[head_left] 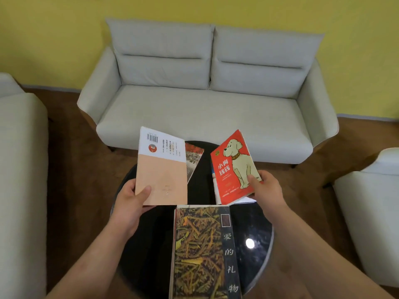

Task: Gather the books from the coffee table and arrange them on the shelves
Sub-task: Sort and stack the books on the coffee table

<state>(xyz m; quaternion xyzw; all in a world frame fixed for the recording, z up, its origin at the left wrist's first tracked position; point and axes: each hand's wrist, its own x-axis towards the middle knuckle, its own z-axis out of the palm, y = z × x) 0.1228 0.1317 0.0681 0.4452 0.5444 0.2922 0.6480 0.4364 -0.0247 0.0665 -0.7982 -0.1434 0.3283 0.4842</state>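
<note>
Early days: left hand (127,204) fingers pinch the peach book (162,175), right hand (267,189) fingers grip the red dog book (232,167), 3 more books (200,251) lie on the surface (255,223).

This is a living room in a home. A soft light grey two-seat sofa (200,100) stands by the yellow wall (280,11) at the top. Pale armchairs (19,158) sit at the left and right edges, around a round shiny black worktop (250,223) on brown floor (75,169).
</note>
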